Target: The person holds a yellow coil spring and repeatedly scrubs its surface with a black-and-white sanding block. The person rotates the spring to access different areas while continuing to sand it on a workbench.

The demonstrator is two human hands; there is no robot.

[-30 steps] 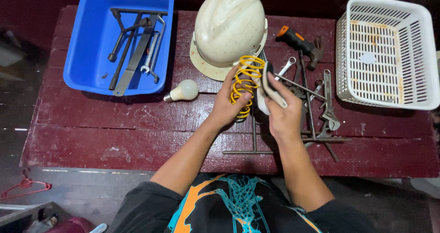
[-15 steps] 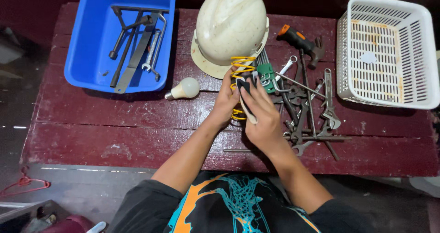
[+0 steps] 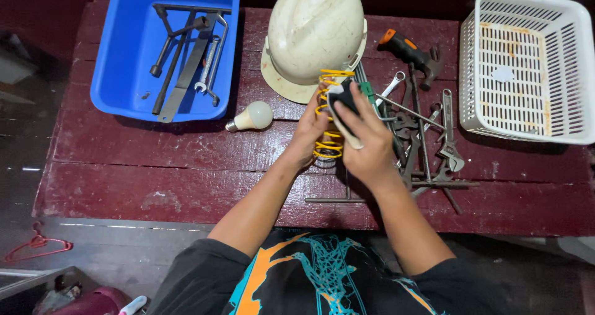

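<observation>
My left hand (image 3: 308, 131) grips a yellow coil spring (image 3: 327, 146) that stands upright over the dark red wooden table (image 3: 155, 160). My right hand (image 3: 367, 142) presses a dark block with a pale edge (image 3: 343, 107) against the side of the spring. Both hands are close together at the middle of the table, just in front of a white hard hat (image 3: 315, 35). The middle of the spring is hidden by my fingers.
A blue tub (image 3: 118, 73) with several metal tools stands at the back left. A light bulb (image 3: 251, 116) lies beside it. Wrenches and rods (image 3: 427, 135) lie piled to the right, a hammer (image 3: 409, 49) behind them. A white slotted basket (image 3: 527, 67) sits at far right.
My right hand has moved left from the tool pile and brought the dark block against the spring. The spring now stands lower, nearer the table.
</observation>
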